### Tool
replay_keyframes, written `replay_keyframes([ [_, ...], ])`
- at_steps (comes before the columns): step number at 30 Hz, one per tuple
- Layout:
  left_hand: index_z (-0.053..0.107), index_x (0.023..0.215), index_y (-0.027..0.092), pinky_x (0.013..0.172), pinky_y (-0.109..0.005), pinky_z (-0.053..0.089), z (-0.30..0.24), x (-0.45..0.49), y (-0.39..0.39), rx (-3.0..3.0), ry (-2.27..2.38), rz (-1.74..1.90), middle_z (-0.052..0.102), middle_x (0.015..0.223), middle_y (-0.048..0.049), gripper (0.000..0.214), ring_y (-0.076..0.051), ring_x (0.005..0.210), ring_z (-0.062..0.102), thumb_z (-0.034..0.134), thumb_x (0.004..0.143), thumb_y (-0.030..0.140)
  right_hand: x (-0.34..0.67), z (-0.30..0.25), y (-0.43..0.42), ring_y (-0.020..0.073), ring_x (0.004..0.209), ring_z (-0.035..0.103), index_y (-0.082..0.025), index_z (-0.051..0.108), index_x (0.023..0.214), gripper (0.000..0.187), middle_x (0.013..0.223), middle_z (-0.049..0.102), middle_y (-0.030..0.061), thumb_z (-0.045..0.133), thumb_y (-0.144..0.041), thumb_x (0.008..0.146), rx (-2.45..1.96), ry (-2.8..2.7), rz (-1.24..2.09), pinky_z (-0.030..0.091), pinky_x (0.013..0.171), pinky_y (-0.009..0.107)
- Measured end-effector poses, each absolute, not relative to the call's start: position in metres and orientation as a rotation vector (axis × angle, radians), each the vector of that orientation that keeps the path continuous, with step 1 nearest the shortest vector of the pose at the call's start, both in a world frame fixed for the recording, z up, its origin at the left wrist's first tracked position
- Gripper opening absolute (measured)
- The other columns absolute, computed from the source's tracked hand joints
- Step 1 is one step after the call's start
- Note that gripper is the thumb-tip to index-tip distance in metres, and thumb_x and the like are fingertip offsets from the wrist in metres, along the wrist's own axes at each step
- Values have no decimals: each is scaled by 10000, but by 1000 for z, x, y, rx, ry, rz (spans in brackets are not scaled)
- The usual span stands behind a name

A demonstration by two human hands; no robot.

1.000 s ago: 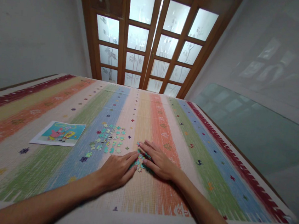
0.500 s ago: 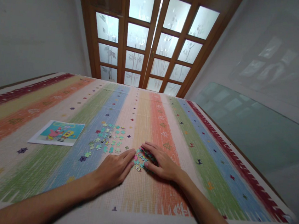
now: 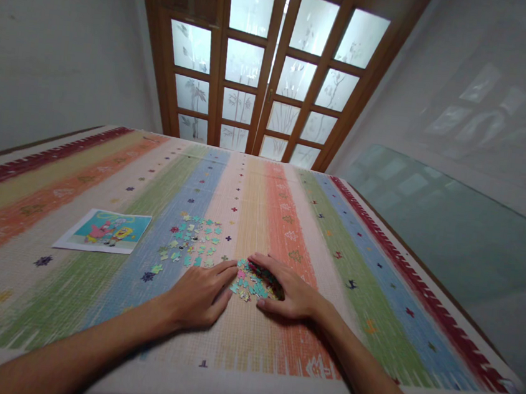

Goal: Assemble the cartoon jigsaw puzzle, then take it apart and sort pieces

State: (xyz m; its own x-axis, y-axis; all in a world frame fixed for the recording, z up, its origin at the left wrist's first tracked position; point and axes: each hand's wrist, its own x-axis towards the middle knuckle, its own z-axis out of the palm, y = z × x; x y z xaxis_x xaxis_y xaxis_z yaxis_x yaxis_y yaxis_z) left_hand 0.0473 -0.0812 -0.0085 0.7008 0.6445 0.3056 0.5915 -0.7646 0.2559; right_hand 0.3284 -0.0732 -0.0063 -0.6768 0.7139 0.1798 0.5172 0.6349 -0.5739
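Observation:
A small heap of jigsaw puzzle pieces, mostly turquoise with some pink and yellow, lies near the table's front between my hands. My left hand rests at the heap's left edge, its fingers stretched out against the pieces. Around the right side curves my right hand, thumb and fingers apart, hiding some pieces beneath the palm. Neither hand lifts a piece. Behind my left hand, loose puzzle pieces lie spread in rough rows. Farther left is a picture sheet with a pink and a yellow cartoon figure.
A striped cloth in many colours covers the table. Beyond its far edge stand wooden doors with frosted panes. A pale green glass panel leans along the right wall.
My right hand has shifted slightly right, and more of the heap shows between the hands. The heap looks a little more spread. My left hand stays nearly in place.

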Motion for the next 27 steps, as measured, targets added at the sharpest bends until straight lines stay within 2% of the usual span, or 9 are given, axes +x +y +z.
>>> replay_keyframes([
  [3,565,1363,132,875,-470,629,-11,48,-81,2785,1045,550,599,1464,-185,411,-328,1175,700,475,990,279,327,-5,-74,327,1455,488,-214,340,1607,857,1587,486,172,717,-456,876,-960,-2456,709,253,1267,607],
  [10,548,1380,155,834,-434,631,-17,50,-78,2785,1021,579,624,1436,-174,389,-301,1111,727,446,1046,325,323,-5,-75,331,1453,490,-235,318,1620,871,1590,483,169,730,-440,881,-954,-2462,656,289,1255,596],
  [15,570,1298,177,773,-357,617,-16,53,-77,2760,985,603,712,1282,-125,302,-248,976,757,434,1078,332,319,-7,-77,341,1514,396,-234,290,1636,911,1659,361,191,735,-510,891,-950,-2490,601,322,1235,593],
  [21,618,1237,189,677,-261,587,-14,54,-79,2784,839,757,753,1088,-89,296,-165,815,742,377,1090,278,311,-6,-79,307,1584,235,-234,350,1623,781,1687,301,155,641,-545,968,-977,-2564,465,257,1268,581],
  [24,666,1192,198,619,-251,581,-14,52,-82,2874,596,827,765,1050,-95,310,-144,733,723,387,1072,260,306,-9,-80,312,1600,169,-257,391,1605,722,1705,259,121,600,-569,989,-1040,-2597,403,211,1278,606],
  [27,703,1144,215,597,-269,586,-15,49,-87,2928,428,836,774,999,-94,312,-145,668,699,408,1049,252,303,-11,-82,329,1603,146,-287,382,1609,741,1722,217,96,591,-617,979,-1098,-2642,394,193,1280,614],
])
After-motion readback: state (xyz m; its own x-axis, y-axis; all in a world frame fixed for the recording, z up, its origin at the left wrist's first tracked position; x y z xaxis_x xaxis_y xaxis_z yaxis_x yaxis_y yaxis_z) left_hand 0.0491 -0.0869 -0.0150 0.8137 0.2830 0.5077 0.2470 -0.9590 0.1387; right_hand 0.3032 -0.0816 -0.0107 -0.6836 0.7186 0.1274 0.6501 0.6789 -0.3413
